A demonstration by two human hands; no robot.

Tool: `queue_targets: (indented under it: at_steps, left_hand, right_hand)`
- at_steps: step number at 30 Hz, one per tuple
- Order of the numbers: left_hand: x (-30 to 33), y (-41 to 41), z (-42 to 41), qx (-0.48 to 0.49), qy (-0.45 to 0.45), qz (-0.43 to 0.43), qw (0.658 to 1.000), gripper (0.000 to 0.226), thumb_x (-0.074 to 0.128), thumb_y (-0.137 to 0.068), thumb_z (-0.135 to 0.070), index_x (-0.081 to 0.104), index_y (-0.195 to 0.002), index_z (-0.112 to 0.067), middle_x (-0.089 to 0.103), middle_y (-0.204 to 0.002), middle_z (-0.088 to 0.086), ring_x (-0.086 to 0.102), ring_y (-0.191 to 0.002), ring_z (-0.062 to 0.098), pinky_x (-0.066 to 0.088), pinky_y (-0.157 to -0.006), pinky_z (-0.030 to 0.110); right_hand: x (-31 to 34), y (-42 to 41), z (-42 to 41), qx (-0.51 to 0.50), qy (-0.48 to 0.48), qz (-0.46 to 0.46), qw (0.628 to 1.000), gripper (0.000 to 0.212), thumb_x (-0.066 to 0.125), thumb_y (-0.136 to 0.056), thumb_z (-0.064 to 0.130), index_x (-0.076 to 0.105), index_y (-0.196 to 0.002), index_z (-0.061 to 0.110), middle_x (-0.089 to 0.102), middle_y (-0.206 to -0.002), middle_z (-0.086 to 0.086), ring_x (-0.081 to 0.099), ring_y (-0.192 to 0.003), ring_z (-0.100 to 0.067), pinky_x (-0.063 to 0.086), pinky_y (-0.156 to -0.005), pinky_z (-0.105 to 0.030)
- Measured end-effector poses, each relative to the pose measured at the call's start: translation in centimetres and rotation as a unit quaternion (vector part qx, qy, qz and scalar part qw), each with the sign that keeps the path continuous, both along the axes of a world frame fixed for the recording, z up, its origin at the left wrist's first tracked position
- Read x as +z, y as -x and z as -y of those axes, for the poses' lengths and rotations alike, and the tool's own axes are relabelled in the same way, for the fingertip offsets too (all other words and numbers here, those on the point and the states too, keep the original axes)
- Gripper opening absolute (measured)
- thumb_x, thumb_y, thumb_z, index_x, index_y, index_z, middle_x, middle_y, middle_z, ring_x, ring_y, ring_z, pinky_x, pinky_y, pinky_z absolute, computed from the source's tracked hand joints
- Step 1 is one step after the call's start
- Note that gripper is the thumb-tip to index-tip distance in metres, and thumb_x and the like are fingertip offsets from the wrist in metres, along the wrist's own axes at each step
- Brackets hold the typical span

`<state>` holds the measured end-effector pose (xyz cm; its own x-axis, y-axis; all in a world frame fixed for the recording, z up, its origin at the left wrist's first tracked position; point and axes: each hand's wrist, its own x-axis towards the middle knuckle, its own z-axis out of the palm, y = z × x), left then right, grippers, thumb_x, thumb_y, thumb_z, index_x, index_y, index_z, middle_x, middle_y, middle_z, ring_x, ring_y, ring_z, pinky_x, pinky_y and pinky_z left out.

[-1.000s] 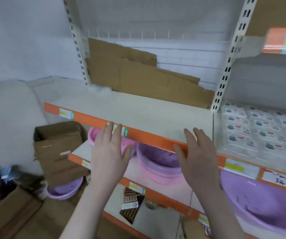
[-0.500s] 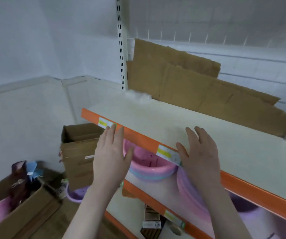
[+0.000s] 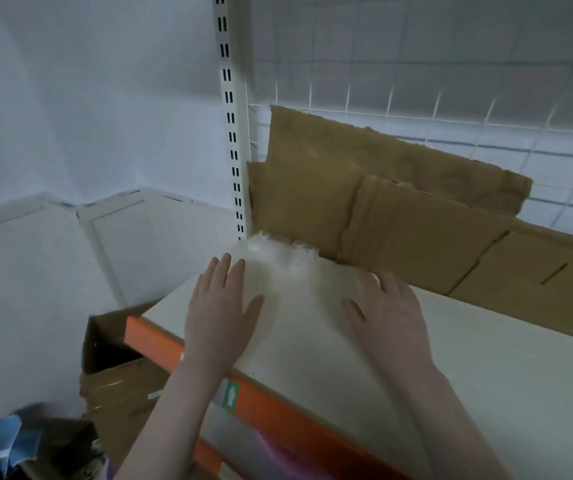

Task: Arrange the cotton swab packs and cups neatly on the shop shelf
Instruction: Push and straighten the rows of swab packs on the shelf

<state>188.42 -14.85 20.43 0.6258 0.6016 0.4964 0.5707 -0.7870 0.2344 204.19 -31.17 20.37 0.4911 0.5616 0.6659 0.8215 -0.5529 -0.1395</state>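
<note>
A cream shelf board [image 3: 486,368] with an orange front edge [image 3: 267,407] fills the right and middle of the head view. Both my hands are stretched out over its left end with straight fingers and hold nothing. My left hand [image 3: 221,310] is near the shelf's left edge. My right hand [image 3: 387,313] is a little further right. Ahead of my fingertips, in the back left corner, lies a crumpled clear plastic bag [image 3: 280,252]. I cannot see any cotton swab packs or cups.
Torn cardboard sheets [image 3: 399,209] lean against the wire grid back. A white slotted upright [image 3: 231,116] stands at the shelf's left end. An open cardboard box [image 3: 119,375] sits on the floor below left, with blue and dark items [image 3: 11,441] beside it.
The view has swung left and closer to the shelf. Both hands have moved forward from the orange front edge to over the shelf board, towards the back left corner.
</note>
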Motion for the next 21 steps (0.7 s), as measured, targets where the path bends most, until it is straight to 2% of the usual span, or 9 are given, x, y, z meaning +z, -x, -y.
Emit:
queue_targets:
  at_steps: [3,6,11,16,21]
  left_hand:
    - [0.0,-2.3,-3.4,-0.032,0.008,-0.019,0.999,0.057,0.063,-0.086,-0.034,0.051,-0.129,0.002,0.047,-0.137,0.025,0.042,-0.128,0.042,0.036,-0.104,0.051]
    - [0.0,-4.8,-6.2,-0.074,0.044,-0.065,0.994,0.062,0.051,-0.093,-0.038,0.032,-0.144,-0.009,0.024,-0.153,0.012,0.018,-0.143,0.028,0.017,-0.115,0.039]
    - [-0.1,-8.6,-10.2,-0.145,0.047,-0.142,0.978,0.063,0.038,-0.096,-0.046,0.017,-0.149,-0.018,0.007,-0.158,0.001,0.006,-0.145,0.017,0.009,-0.116,0.032]
    - [-0.2,-10.0,-12.3,-0.197,0.037,-0.207,0.958,0.060,0.020,-0.099,-0.050,0.014,-0.150,-0.018,0.004,-0.158,0.002,0.000,-0.145,0.015,0.003,-0.115,0.030]
    - [-0.5,-10.0,-13.0,-0.226,0.047,-0.222,0.947,0.055,0.024,-0.101,-0.043,0.012,-0.150,-0.022,0.001,-0.159,0.000,-0.001,-0.145,0.014,0.002,-0.115,0.029]
  right_hand:
    - [-0.3,-1.1,-2.0,-0.025,0.010,0.015,1.000,0.039,0.069,-0.074,0.026,0.065,-0.105,0.001,0.061,-0.087,-0.018,0.061,-0.078,-0.036,0.052,-0.072,-0.039]
    - [-0.5,-1.7,-3.3,-0.053,0.021,0.021,0.998,0.049,0.082,-0.065,0.022,0.066,-0.106,0.003,0.061,-0.082,-0.015,0.060,-0.071,-0.032,0.051,-0.066,-0.036]
    - [-0.5,-2.3,-5.1,-0.085,0.030,0.020,0.996,0.048,0.083,-0.065,0.023,0.065,-0.106,0.004,0.061,-0.083,-0.013,0.060,-0.071,-0.032,0.052,-0.063,-0.036]
    - [-0.6,-2.6,-7.2,-0.121,0.060,-0.012,0.991,0.047,0.082,-0.066,0.025,0.065,-0.105,0.006,0.063,-0.092,-0.013,0.062,-0.076,-0.031,0.053,-0.067,-0.035]
    - [-0.7,-2.7,-7.5,-0.139,0.092,-0.024,0.986,0.046,0.082,-0.065,0.024,0.065,-0.104,0.006,0.064,-0.094,-0.013,0.063,-0.078,-0.031,0.053,-0.069,-0.035]
